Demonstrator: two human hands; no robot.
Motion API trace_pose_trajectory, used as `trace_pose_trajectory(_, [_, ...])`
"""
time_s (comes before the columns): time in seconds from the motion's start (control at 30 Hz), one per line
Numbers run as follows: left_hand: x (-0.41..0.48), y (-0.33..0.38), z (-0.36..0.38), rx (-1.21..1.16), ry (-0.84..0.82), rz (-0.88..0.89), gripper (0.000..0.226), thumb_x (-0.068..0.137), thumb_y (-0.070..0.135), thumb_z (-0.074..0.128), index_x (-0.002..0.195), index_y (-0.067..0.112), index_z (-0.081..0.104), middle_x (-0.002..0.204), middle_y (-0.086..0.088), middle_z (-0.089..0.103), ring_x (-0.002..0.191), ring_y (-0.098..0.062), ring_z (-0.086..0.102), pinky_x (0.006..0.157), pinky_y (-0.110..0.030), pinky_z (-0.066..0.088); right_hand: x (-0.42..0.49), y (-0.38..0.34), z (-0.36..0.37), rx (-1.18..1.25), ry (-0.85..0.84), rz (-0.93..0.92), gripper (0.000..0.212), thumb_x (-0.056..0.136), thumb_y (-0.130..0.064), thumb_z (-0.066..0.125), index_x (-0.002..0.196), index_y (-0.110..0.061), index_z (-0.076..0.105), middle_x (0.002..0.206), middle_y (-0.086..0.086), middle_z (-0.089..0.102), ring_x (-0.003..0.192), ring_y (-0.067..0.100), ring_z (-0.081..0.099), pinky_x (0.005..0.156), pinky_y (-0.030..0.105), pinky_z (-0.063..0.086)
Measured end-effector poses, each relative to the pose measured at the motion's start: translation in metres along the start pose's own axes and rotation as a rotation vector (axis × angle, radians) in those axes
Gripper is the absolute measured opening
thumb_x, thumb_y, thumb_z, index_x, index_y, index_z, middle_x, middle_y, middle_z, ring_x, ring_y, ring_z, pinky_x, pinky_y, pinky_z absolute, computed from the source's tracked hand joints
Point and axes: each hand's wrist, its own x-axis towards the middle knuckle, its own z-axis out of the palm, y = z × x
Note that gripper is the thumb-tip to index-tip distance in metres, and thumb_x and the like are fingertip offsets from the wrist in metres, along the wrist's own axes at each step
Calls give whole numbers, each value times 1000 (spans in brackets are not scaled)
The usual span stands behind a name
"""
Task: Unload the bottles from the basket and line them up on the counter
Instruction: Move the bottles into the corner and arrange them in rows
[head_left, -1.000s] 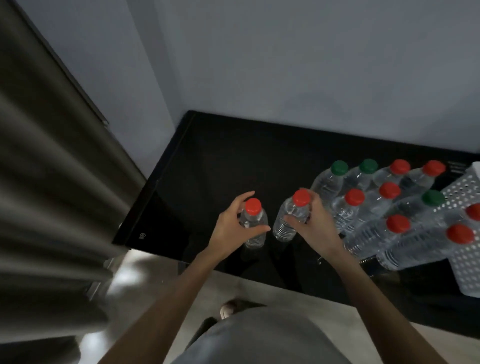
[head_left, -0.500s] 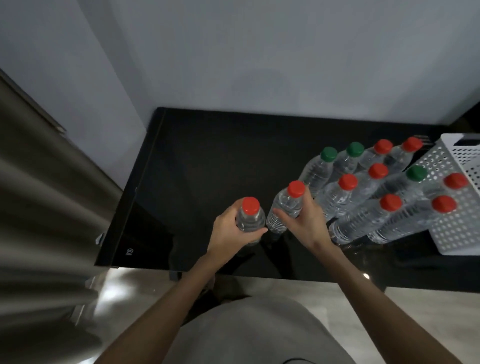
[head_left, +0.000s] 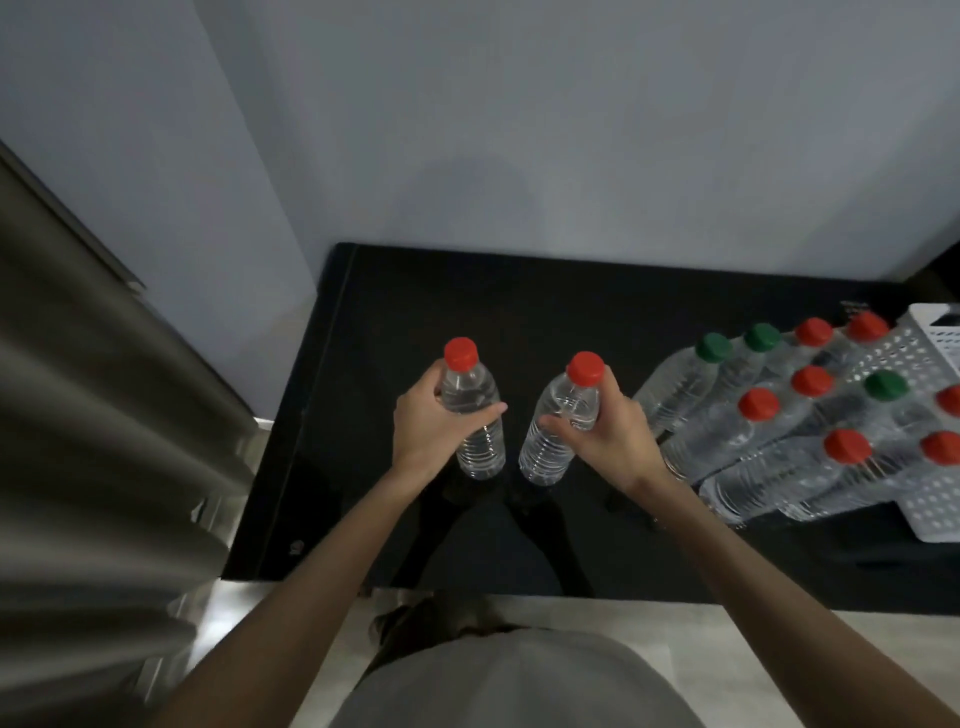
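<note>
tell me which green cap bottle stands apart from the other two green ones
The green-capped bottle in the middle row, next to the white basket. The other two green caps sit side by side in the back row; this one has red caps around it.

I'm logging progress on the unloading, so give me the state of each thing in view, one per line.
left hand: gripping a red-capped bottle, upright, capped
right hand: gripping a second red-capped bottle, tilted, capped
grouped bottles: standing on the counter, all capped, red or green
white basket: at the counter's right edge, contents not visible
</note>
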Motion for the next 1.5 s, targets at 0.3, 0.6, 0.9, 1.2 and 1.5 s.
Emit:
trace_pose_trajectory(0.3, [99, -9, -86, 61, 70, 80, 58, 58, 31, 89, 108, 23, 63, 96, 11, 69, 90, -1, 64, 79, -19, 51, 95, -65, 30, 165, -12, -5, 52, 73, -37, 80, 113, -29, 49, 97, -9, 67, 88, 5, 67, 78, 26, 55])
trace_pose_trajectory(0.6, [205, -14, -128, 84, 136, 104, 50, 59, 26, 90, 99, 28, 61, 89, 17, 66, 86, -1, 64, 77, -22, 53, 195, -99, 65, 199, -9, 20, 58, 67, -45, 79, 114, -33, 48, 100, -5, 67, 91, 13, 67, 83, 42, 57])
trace_pose_trajectory(0.9, [293, -19, -123, 88, 217, 64, 48, 60, 31, 89, 99, 25, 62, 92, 11, 69, 84, -1, 64, 78, -24, 54, 278, -99, 88, 211, -12, 12, 61, 68, -44, 78, 116, -28, 45, 105, -6, 64, 97, 16, 65, 85, 42, 57])
trace_pose_trajectory(1.2, [363, -33, -111, 74, 282, 33, 43, 62, 25, 89, 96, 25, 62, 87, 14, 68, 81, 2, 65, 74, -19, 51, 356, -95, 108, 222, -52, -69, 52, 72, -34, 79, 112, -25, 46, 101, -5, 65, 90, 13, 64, 80, 38, 56])
trace_pose_trajectory(1.5, [411, -57, -110, 164, 360, 41, 59, 54, 39, 88, 105, 19, 66, 88, 7, 71, 83, -11, 68, 76, -34, 58, 408, -99, 137, 193, -100, -139, 52, 74, -28, 79, 113, -24, 45, 108, -1, 65, 95, 17, 63, 83, 42, 54])
